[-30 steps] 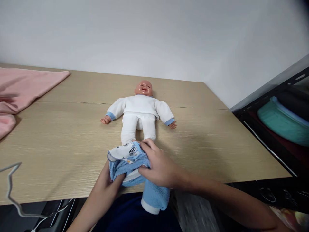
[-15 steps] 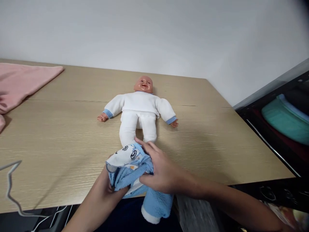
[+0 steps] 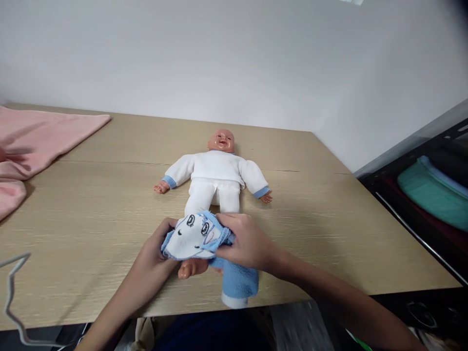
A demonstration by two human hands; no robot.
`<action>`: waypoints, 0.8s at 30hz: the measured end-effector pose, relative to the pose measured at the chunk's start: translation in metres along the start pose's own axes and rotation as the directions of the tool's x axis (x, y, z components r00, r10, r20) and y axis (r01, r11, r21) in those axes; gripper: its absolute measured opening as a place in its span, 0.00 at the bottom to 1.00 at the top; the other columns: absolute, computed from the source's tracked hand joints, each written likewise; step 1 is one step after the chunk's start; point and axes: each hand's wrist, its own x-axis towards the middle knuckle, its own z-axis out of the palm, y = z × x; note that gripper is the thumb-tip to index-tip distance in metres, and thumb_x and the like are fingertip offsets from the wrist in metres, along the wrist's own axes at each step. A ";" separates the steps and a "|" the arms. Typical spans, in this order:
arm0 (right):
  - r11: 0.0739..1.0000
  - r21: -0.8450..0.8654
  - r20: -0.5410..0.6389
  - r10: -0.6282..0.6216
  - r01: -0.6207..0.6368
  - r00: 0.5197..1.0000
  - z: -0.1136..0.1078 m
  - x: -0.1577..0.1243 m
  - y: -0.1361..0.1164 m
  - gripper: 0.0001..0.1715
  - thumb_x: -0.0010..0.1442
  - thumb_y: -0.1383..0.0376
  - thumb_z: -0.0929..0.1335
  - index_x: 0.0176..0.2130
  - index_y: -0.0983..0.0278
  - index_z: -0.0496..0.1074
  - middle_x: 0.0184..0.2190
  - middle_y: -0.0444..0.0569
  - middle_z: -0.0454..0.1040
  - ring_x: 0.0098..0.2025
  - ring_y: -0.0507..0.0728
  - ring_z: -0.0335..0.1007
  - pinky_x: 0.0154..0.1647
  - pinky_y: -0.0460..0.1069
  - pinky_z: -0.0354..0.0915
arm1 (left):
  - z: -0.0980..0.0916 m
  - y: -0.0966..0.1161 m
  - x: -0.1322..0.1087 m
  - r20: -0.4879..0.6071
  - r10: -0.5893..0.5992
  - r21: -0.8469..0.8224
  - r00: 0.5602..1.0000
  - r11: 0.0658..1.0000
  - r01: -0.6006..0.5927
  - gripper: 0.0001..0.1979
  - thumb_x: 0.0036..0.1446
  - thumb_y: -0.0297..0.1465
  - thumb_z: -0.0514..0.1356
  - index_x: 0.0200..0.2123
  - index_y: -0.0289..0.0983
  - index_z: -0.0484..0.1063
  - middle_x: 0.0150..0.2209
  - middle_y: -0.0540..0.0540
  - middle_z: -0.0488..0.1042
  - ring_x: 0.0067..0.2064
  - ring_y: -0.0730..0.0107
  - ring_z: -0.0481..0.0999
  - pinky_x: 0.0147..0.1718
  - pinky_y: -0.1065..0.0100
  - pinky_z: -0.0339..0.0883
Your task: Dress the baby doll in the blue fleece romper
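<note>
A baby doll in a white suit with blue cuffs lies on its back on the wooden table, head toward the wall. Over its lower legs I hold a small blue garment with a white cartoon face on it. My left hand grips the garment's left side and my right hand grips its right side. A blue trouser leg hangs down below my right hand. One bare doll foot pokes out under the garment.
A pink cloth lies at the table's far left. A white cable hangs at the near left edge. To the right stands a dark rack holding a teal item. A white wall rises behind the table.
Both hands carried the blue garment forward from the table's near edge onto the doll's lower legs. The cartoon face now shows fully, and a bare doll foot sticks out beneath the garment.
</note>
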 end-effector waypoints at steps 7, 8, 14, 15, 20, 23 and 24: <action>0.947 0.107 0.157 -0.317 0.303 0.935 -0.026 0.036 0.026 0.10 0.64 0.62 0.78 0.44 0.62 0.79 0.54 0.53 0.80 0.55 0.61 0.79 0.60 0.55 0.72 | -0.027 -0.004 0.033 0.247 0.052 0.047 0.968 0.997 -0.065 0.18 0.63 0.35 0.72 0.54 0.41 0.76 0.46 0.46 0.84 0.45 0.57 0.82 0.44 0.64 0.78; 0.935 0.141 0.188 -0.347 0.325 0.919 -0.029 0.042 0.030 0.10 0.64 0.63 0.78 0.45 0.63 0.80 0.54 0.53 0.80 0.55 0.60 0.79 0.60 0.55 0.72 | -0.030 -0.006 0.037 0.269 0.056 0.052 0.962 0.996 -0.072 0.19 0.63 0.35 0.72 0.56 0.42 0.77 0.49 0.44 0.85 0.48 0.55 0.83 0.47 0.62 0.79; 0.951 0.208 0.322 -0.285 0.226 0.903 -0.034 0.061 0.039 0.15 0.66 0.57 0.79 0.42 0.66 0.80 0.42 0.46 0.79 0.45 0.57 0.76 0.50 0.51 0.71 | -0.042 -0.008 0.057 0.403 -0.060 0.076 0.913 0.997 0.032 0.17 0.60 0.37 0.74 0.52 0.43 0.86 0.50 0.44 0.88 0.54 0.45 0.86 0.58 0.51 0.79; 0.957 0.221 0.313 -0.253 0.190 0.915 -0.034 0.061 0.039 0.18 0.65 0.55 0.80 0.42 0.66 0.80 0.41 0.45 0.78 0.43 0.57 0.75 0.48 0.50 0.70 | -0.044 -0.008 0.058 0.419 -0.071 0.068 0.905 0.997 0.047 0.17 0.61 0.39 0.74 0.53 0.43 0.86 0.50 0.43 0.89 0.54 0.44 0.85 0.59 0.49 0.79; 0.961 0.277 0.303 -0.109 0.021 0.947 -0.034 0.053 0.036 0.24 0.64 0.50 0.81 0.47 0.65 0.80 0.41 0.44 0.81 0.44 0.58 0.75 0.48 0.51 0.71 | -0.052 -0.010 0.057 0.454 -0.063 0.013 0.889 0.998 0.064 0.22 0.65 0.45 0.72 0.59 0.44 0.85 0.58 0.40 0.86 0.59 0.42 0.83 0.64 0.44 0.75; 0.957 0.290 0.326 -0.093 -0.006 0.941 -0.040 0.048 0.035 0.21 0.71 0.50 0.76 0.49 0.65 0.79 0.44 0.46 0.82 0.46 0.58 0.75 0.50 0.51 0.70 | -0.055 -0.017 0.056 0.414 -0.028 -0.043 0.910 0.998 0.051 0.19 0.67 0.46 0.72 0.57 0.46 0.85 0.56 0.41 0.85 0.59 0.46 0.82 0.64 0.49 0.75; 0.958 0.287 0.336 -0.089 -0.012 0.938 -0.042 0.046 0.036 0.20 0.72 0.50 0.75 0.48 0.65 0.79 0.44 0.46 0.81 0.46 0.58 0.74 0.50 0.51 0.70 | -0.055 -0.020 0.056 0.392 -0.015 -0.060 0.920 0.997 0.042 0.19 0.68 0.46 0.72 0.56 0.45 0.84 0.54 0.42 0.85 0.58 0.47 0.82 0.62 0.52 0.76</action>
